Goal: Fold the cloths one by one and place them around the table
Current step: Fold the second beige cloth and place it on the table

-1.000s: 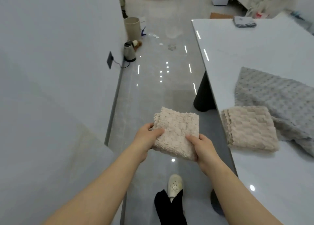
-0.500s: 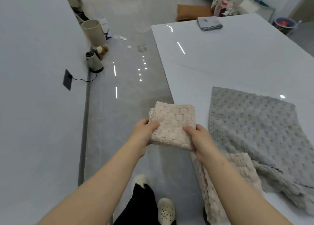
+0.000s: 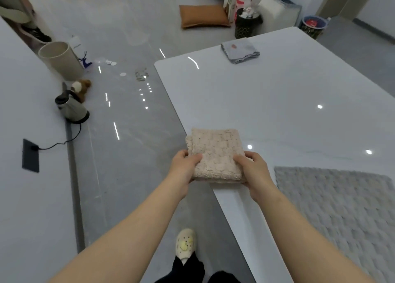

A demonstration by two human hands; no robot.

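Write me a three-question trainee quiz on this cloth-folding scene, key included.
1. True or false: the left hand and the right hand both grip the folded beige cloth.
2. The small folded grey cloth lies: A) at the far end of the table; B) on the floor; C) on top of the beige one.
3. Fill in: the unfolded grey blanket lies on the person's ____ side.
Key: 1 true; 2 A; 3 right.

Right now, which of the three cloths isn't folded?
The big grey cloth spread flat on the table. The beige cloth, held by left hand and right hand, and the small grey cloth at the far edge are folded squares.
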